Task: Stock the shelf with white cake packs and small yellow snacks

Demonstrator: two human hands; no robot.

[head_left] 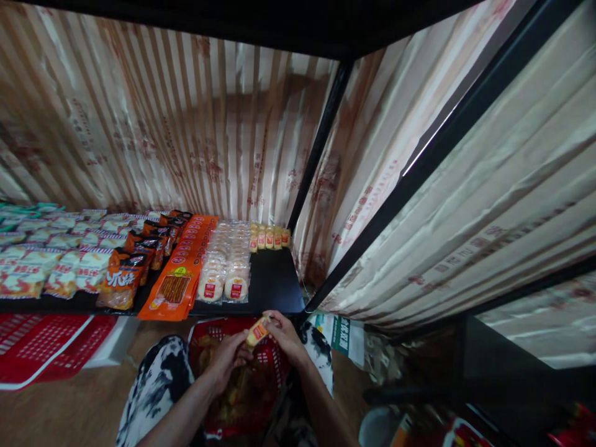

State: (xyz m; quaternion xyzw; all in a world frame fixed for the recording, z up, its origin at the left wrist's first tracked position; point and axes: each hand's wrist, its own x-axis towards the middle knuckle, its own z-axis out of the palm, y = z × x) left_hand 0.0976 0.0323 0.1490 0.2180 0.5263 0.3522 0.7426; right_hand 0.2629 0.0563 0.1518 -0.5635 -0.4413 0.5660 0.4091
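Two hands, left hand (pixel 229 356) and right hand (pixel 285 335), pinch one small packet (pixel 257 332) over a red basket (pixel 261 357), just below the shelf (pixel 272 282) edge.

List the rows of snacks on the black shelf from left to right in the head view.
White-and-red packets → dark orange bags → flat orange packs → clear-wrapped round cakes → small yellow packets at the back.
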